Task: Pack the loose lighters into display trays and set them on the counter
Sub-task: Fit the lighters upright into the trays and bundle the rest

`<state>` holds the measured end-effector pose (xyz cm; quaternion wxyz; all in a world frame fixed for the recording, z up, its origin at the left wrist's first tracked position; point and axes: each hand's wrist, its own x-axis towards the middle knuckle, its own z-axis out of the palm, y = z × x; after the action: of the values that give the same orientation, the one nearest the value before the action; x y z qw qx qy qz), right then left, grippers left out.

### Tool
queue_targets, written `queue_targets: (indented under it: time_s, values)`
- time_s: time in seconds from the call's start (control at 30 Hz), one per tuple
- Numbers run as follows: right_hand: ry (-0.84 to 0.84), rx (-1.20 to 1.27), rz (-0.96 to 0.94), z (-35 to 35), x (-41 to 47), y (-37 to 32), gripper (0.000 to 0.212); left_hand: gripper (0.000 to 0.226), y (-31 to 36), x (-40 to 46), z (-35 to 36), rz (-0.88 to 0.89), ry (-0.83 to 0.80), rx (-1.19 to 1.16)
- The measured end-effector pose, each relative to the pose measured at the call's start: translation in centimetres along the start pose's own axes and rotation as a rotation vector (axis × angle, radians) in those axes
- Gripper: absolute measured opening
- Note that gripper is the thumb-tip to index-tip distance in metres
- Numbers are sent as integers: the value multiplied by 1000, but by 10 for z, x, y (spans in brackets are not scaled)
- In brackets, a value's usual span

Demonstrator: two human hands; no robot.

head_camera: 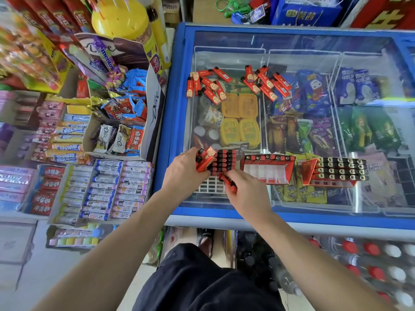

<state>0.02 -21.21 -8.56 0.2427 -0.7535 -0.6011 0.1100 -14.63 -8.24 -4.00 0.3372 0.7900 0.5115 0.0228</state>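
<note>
Head view: standing at a freezer lid [292, 39] serving as the surface. Left hand [186, 169] gripping a few lighters [205, 160] in curled fingers beside the tray [215, 176], probably keeping a ready stock close to the slots. Right hand [247, 189] pinching one lighter [230, 182] at the tray's near edge, likely feeding it into the white grid. Tray sitting on the glass near the front rim, partly filled, black caps showing in rows. Lying just right of it, a second tray [267, 169] with one row in and the rest bare; further right, a full tray [339, 169]. Waiting farther back on the glass in two scattered heaps, loose lighters [208, 85]: red bodies, printed figures, black tops
</note>
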Motion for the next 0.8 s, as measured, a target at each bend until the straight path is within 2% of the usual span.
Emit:
queue_targets:
  time_s: [0.37,0.57,0.8]
  values:
    - [90,26,53,10,-5,-6,9,33,3,-6,3,-19,8,-134]
    - [148,-14,24,12,-3,-7,25,34,8,-11,6,-19,5,-182]
    - [115,-50,33,15,-4,3,7,30,3,-10,5,-83,31,-271]
